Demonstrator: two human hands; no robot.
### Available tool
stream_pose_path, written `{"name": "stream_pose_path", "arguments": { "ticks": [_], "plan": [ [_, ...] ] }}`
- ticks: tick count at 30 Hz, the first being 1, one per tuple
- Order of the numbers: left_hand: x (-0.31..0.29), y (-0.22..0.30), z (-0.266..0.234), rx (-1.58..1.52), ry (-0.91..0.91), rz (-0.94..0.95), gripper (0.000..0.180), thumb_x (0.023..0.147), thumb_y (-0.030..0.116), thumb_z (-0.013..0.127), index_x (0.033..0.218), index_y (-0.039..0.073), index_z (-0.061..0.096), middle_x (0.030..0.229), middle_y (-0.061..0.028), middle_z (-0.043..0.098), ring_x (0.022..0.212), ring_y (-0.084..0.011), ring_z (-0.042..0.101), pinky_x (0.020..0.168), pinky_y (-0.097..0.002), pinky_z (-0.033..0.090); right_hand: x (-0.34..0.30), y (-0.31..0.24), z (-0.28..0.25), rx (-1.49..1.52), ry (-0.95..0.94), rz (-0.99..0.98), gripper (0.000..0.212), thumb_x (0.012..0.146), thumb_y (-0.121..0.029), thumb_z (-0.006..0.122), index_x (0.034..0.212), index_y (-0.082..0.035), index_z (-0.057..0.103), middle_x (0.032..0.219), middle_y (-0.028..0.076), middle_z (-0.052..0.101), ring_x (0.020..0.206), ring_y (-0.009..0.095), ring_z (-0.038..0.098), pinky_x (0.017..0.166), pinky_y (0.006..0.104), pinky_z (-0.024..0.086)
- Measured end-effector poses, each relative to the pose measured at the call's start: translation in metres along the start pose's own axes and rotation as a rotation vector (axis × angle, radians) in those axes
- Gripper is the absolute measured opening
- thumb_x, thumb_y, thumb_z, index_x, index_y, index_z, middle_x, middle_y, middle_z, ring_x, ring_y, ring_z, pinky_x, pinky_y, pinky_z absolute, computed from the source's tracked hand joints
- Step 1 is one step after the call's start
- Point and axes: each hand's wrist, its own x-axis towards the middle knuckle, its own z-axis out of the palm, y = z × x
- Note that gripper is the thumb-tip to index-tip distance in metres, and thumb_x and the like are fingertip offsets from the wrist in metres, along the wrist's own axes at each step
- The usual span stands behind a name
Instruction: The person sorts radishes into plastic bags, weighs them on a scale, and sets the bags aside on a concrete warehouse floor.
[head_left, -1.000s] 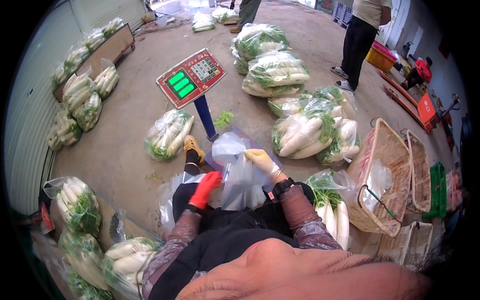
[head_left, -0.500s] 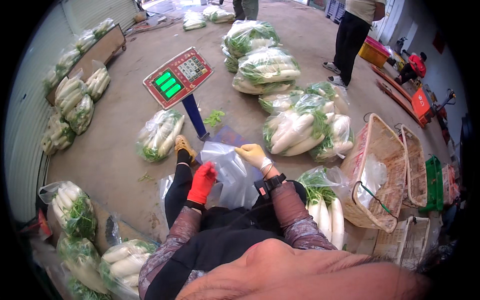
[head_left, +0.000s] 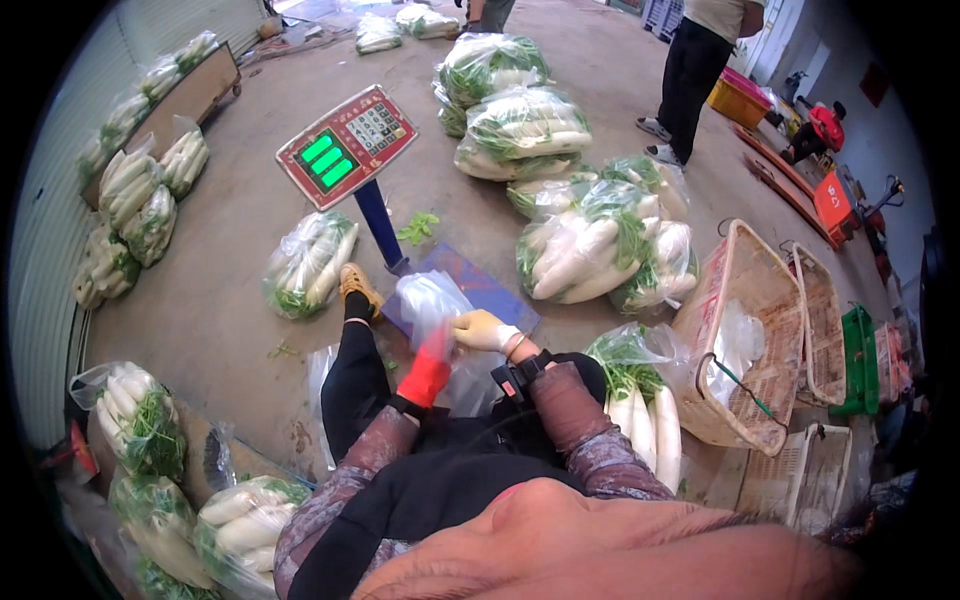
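A clear plastic bag [head_left: 432, 296] is bunched up in front of my lap, above the blue platform [head_left: 505, 302] of a weighing scale. My right hand [head_left: 484, 331], in a cream-yellow glove, grips the bag with its fingers closed. In a red glove, my left hand [head_left: 428, 372] is against the bag beside the right one; its fingers are smeared by motion, so their grip does not show. More of the clear film hangs below my hands over my lap. Beyond stands the scale's red display [head_left: 345, 147] with green lit digits, on a blue post [head_left: 378, 225].
Bagged white radishes stand ahead to the right [head_left: 585, 245], beside my left foot [head_left: 312, 262], and at lower left [head_left: 140, 415]. Close on my right are radishes in an open bag [head_left: 640, 430] and a wicker basket [head_left: 735, 400]. A person [head_left: 695, 85] stands farther back; an orange pallet truck [head_left: 832, 205] is at right.
My left hand has moved up and right, close to the right hand. The plastic bag is more bunched together now. My view has shifted slightly.
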Motion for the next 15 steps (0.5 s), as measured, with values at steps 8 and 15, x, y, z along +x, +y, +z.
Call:
{"name": "stream_pose_path", "arguments": {
  "ticks": [8, 15],
  "plan": [
    [0.002, -0.019, -0.086, -0.257, 0.238, -0.421, 0.026, 0.085, 0.011, 0.054, 0.108, -0.002, 0.059, 0.093, -0.0072, 0.064, 0.080, -0.0178, 0.060, 0.069, -0.0314, 0.048, 0.000, 0.040, -0.063, 0.544, 0.756, -0.022, 0.023, 0.089, -0.018, 0.050, 0.071, -0.005, 0.057, 0.062, -0.001, 0.053, 0.052, 0.009, 0.045, 0.049, 0.0265, 0.039],
    [-0.080, -0.014, -0.271, -0.081, 1.052, -0.628, 0.040, 0.090, 0.034, 0.050, 0.105, -0.002, 0.060, 0.088, -0.0200, 0.064, 0.078, -0.0277, 0.062, 0.068, -0.0394, 0.048, -0.036, 0.071, -0.108, 1.098, 1.003, -0.027, 0.020, 0.092, -0.019, 0.052, 0.075, -0.010, 0.057, 0.066, -0.005, 0.050, 0.059, 0.006, 0.044, 0.056, 0.0217, 0.037]
  ]
}}
